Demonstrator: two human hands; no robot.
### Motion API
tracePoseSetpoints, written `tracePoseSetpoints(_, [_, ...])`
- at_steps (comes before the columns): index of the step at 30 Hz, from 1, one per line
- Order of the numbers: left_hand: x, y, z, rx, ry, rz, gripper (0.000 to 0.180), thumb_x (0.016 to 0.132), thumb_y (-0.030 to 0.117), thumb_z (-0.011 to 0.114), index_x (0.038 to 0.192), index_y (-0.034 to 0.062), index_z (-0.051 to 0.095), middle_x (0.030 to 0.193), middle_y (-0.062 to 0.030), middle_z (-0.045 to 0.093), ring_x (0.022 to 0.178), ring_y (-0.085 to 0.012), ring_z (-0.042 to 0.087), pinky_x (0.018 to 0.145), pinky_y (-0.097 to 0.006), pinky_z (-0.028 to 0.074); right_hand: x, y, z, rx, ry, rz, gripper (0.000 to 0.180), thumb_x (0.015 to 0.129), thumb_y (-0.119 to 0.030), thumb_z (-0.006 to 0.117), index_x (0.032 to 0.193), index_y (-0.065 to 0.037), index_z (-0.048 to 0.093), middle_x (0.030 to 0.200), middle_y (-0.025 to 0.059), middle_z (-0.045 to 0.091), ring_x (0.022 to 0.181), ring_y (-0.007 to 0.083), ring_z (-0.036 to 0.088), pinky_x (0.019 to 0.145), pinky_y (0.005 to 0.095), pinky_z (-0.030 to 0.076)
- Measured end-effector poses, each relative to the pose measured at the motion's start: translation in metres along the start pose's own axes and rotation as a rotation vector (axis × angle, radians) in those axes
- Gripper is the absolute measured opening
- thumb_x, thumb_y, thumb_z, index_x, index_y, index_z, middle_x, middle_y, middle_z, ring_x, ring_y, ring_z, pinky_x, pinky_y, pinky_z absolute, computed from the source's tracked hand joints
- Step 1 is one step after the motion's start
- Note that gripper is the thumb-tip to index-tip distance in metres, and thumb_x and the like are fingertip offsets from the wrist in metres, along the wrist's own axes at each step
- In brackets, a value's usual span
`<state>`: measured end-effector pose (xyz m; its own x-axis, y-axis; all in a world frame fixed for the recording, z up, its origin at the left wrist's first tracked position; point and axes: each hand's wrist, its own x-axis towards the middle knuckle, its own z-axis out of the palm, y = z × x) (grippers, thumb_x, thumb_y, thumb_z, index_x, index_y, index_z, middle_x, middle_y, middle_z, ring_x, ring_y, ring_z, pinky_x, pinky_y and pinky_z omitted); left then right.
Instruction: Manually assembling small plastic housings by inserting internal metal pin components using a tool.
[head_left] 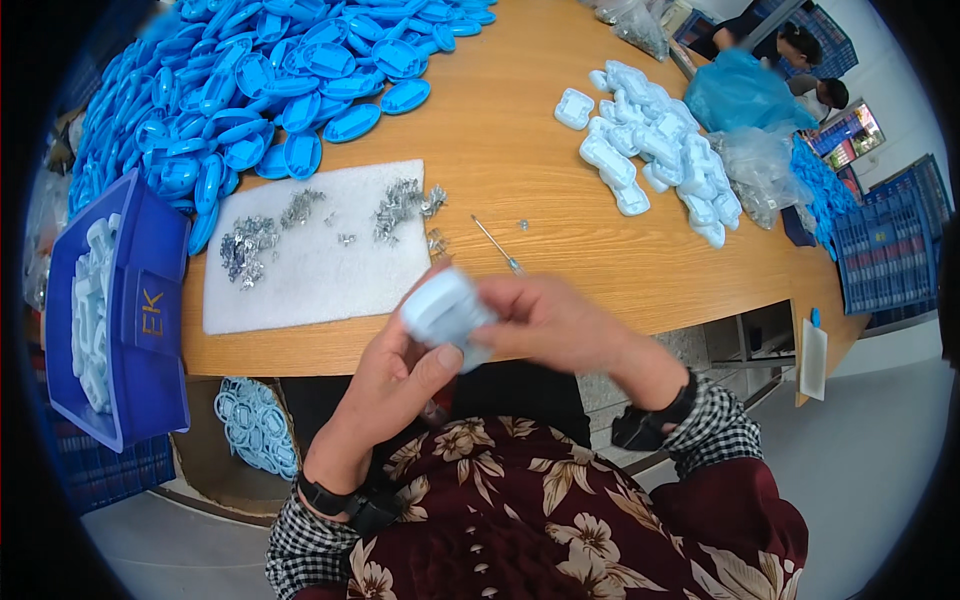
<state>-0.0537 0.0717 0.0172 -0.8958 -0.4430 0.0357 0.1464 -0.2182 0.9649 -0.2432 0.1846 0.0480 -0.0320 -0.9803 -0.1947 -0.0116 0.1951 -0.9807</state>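
Note:
A pale blue plastic housing [437,306], slightly blurred, is held up in front of me at the near edge of the table. My left hand [388,378] grips it from the left, with the thumb across its lower part. From the right, the fingers of my right hand [545,322] close on its other side; they are smeared by motion. Just beyond my hands a thin screwdriver [496,244] lies on the wood. Small metal clips [400,208] lie in heaps on a white foam mat [330,290] to the left.
Blue oval plastic shells [300,70] cover the far left of the table. Pale housings [655,130] form a pile at the right. A blue bin [150,350] of white parts stands at the left, above a carton of pale rings [255,425]. Other people work at the far right.

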Motion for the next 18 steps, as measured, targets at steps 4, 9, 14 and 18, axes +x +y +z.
tracePoseSetpoints(4, [-0.001,-0.006,-0.005,-0.192,0.078,-0.087,0.058,0.104,0.026,0.052,0.152,-0.0026,0.034,0.143,-0.0184,0.052,0.131,-0.0238,0.052,0.107,-0.039,0.044,0.006,-0.001,0.011,-0.339,0.123,0.031,0.027,0.096,-0.016,0.067,0.119,-0.003,0.064,0.101,0.0034,0.070,0.093,0.0105,0.065,0.083,0.0283,0.052])
tracePoseSetpoints(9, [-0.015,-0.006,-0.027,-0.297,0.297,-0.129,0.050,0.103,0.023,0.050,0.144,-0.0046,0.042,0.110,-0.0128,0.066,0.100,-0.0210,0.066,0.089,-0.035,0.054,0.016,0.013,-0.054,-0.804,0.561,-0.035,0.015,0.091,-0.014,0.070,0.101,-0.002,0.070,0.087,0.0089,0.069,0.073,0.0150,0.063,0.068,0.0299,0.051])
tracePoseSetpoints(14, [-0.013,-0.005,-0.025,-0.269,0.368,-0.159,0.050,0.102,0.025,0.051,0.142,-0.0048,0.045,0.093,-0.0075,0.064,0.084,-0.0166,0.065,0.079,-0.032,0.054,0.030,0.030,-0.086,-1.025,0.608,-0.145,0.016,0.091,-0.012,0.069,0.103,-0.001,0.069,0.087,0.0099,0.068,0.074,0.0191,0.063,0.068,0.0309,0.051])
tracePoseSetpoints(18, [-0.013,-0.005,-0.029,-0.311,0.357,-0.150,0.052,0.100,0.027,0.054,0.141,-0.0049,0.046,0.090,-0.0070,0.063,0.081,-0.0158,0.063,0.075,-0.031,0.054,0.046,0.018,-0.072,-0.977,0.520,-0.158,0.017,0.091,-0.013,0.069,0.104,-0.002,0.069,0.091,0.0113,0.069,0.077,0.0226,0.064,0.069,0.0328,0.051])
